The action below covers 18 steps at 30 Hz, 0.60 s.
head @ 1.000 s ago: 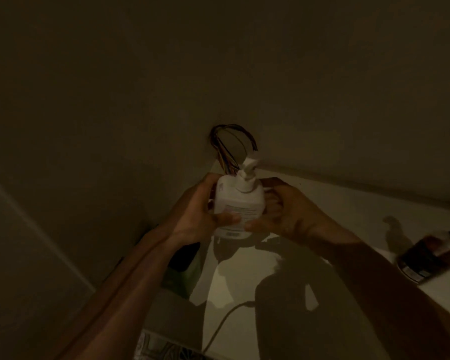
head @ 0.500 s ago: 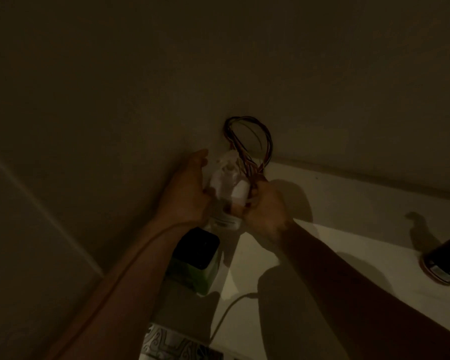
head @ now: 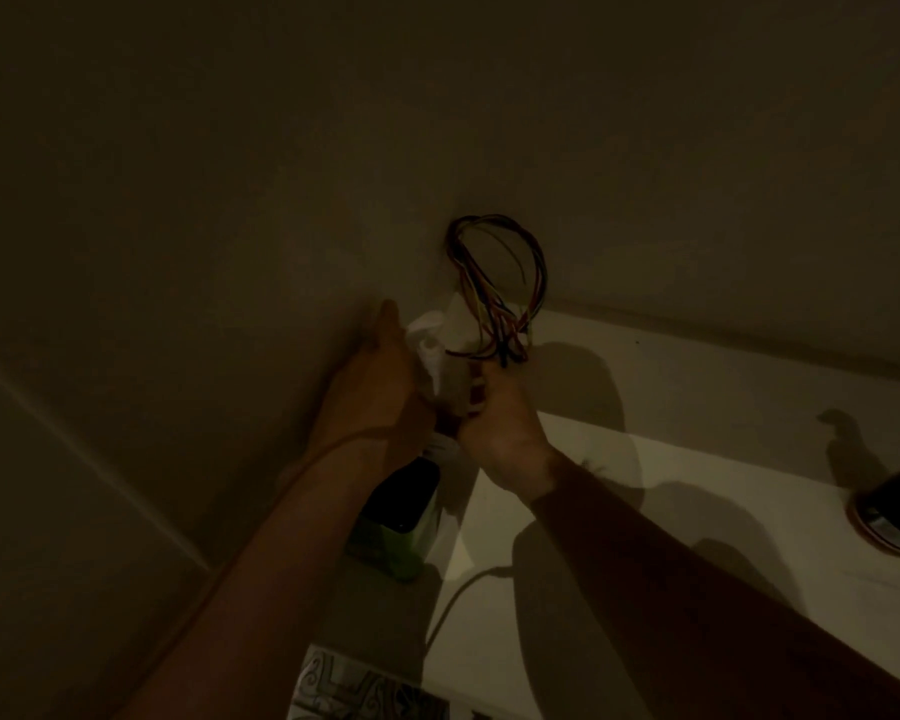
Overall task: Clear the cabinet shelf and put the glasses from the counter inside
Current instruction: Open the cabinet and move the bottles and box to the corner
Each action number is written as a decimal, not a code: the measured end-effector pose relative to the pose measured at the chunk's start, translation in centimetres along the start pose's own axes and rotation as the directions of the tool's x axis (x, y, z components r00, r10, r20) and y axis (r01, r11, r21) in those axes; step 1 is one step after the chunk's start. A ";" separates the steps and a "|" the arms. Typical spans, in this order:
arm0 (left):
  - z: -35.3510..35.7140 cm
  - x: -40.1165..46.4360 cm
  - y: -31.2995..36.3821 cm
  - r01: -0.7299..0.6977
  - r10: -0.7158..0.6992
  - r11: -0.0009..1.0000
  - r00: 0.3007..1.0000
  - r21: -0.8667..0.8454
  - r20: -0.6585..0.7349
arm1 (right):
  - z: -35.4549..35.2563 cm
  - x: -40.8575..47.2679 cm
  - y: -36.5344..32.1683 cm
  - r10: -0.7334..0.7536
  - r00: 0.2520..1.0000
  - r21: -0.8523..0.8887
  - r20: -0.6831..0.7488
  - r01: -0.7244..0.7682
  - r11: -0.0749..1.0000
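The scene is dim. A white pump bottle is held between both hands close to the back corner of the white shelf. My left hand clasps its left side and my right hand grips its right side. The bottle is blurred and mostly covered by my fingers; whether its base touches the shelf is hidden. No glasses are in view.
A loop of coloured wires hangs from the wall just behind the bottle. A green box with a dark top stands below my left wrist. A dark jar lies at the right edge. A pale cable crosses the shelf front.
Both hands have carried the pump bottle away from me and up toward the back corner, next to the wires. The dark jar has slid toward the right edge of view.
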State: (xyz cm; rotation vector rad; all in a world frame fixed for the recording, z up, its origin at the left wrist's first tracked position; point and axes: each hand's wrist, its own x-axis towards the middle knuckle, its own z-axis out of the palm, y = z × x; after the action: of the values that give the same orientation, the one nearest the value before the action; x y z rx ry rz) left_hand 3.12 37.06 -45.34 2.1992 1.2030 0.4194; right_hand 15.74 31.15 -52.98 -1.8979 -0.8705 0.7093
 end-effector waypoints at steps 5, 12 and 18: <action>-0.7 -0.3 0.5 -0.040 0.040 0.999 0.999 -0.015 -0.019 | -0.9 -1.2 0.0 -0.017 1.000 0.058 0.025 0.016 0.998; -2.1 -2.9 3.1 -0.230 0.276 0.946 0.941 0.229 -0.195 | -10.6 -8.5 2.8 -0.358 0.888 -0.528 -0.290 0.164 0.834; -0.6 -5.9 8.8 -0.384 0.432 0.854 0.899 0.350 -0.068 | -22.0 -14.5 5.2 -0.437 0.749 -0.692 -0.498 -0.039 0.721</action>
State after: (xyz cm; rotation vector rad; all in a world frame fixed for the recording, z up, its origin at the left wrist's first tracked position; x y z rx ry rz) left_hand 5.39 28.61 -39.29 2.7745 0.9155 0.5935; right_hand 25.44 6.94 -46.43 -2.3745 -0.9273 -0.5009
